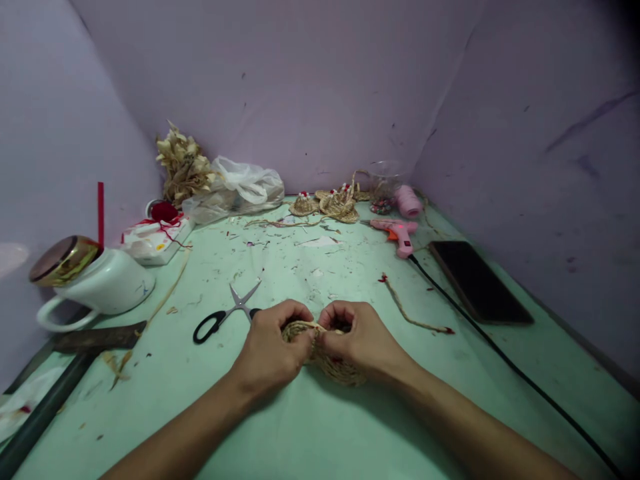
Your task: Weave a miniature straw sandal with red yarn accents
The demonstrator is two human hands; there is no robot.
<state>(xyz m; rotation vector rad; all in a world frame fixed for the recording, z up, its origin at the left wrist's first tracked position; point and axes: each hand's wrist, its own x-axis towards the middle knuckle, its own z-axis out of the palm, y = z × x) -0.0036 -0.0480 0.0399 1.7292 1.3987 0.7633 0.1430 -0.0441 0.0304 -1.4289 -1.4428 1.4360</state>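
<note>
My left hand point(274, 352) and my right hand point(361, 340) meet at the front middle of the table. Both are closed on a coiled piece of braided straw point(337, 371), thumbs and fingertips pinching its upper edge close together. The fingers cover much of the piece, so its full shape is hidden. Scissors point(234, 308) with black handles lie with blades apart, just beyond my left hand. To the right of my right hand rests a short straw cord point(411, 309) with red ends.
A pink glue gun point(397, 233) trails a black cable down the right side, by a dark phone point(477, 280). A hammer point(85, 350) and a white mug point(117, 283) stand left. Small straw hats point(340, 205), a plastic bag point(240, 190) and pink thread point(409, 201) line the back.
</note>
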